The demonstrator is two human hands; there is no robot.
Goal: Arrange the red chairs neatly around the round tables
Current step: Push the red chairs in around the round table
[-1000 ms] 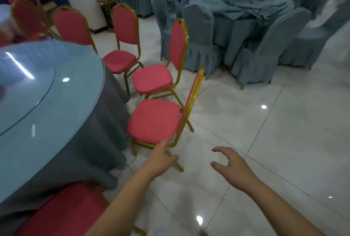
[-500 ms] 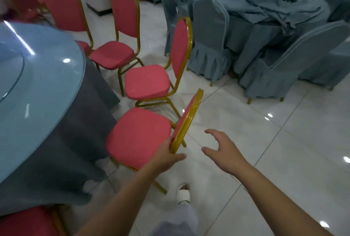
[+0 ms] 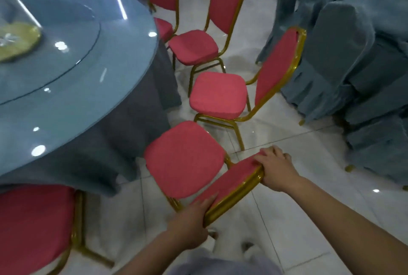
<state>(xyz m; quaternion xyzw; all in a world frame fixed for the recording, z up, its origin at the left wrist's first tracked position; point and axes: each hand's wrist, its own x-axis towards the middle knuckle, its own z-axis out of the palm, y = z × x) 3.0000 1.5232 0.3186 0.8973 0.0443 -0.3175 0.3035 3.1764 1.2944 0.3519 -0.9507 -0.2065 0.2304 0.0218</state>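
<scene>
A red chair (image 3: 183,159) with a gold frame stands right in front of me, its seat facing the round table (image 3: 72,71). My left hand (image 3: 189,224) grips the near end of its backrest top. My right hand (image 3: 276,171) grips the far end of the same backrest. A second red chair (image 3: 218,95) stands just beyond, and a third red chair (image 3: 194,47) further along the table's edge. Another red seat (image 3: 33,228) sits at the lower left, partly under the hanging tablecloth.
The table has a blue cloth, a glass turntable and a yellow-green plate (image 3: 15,40). Chairs in grey-blue covers (image 3: 344,58) crowd the right side, close behind the second chair. White tiled floor (image 3: 309,213) lies open at the lower right. More red chairs stand at the top.
My right hand has come in and closed on the backrest's far end. My left hand stays on the backrest. The view has moved closer and over the chair.
</scene>
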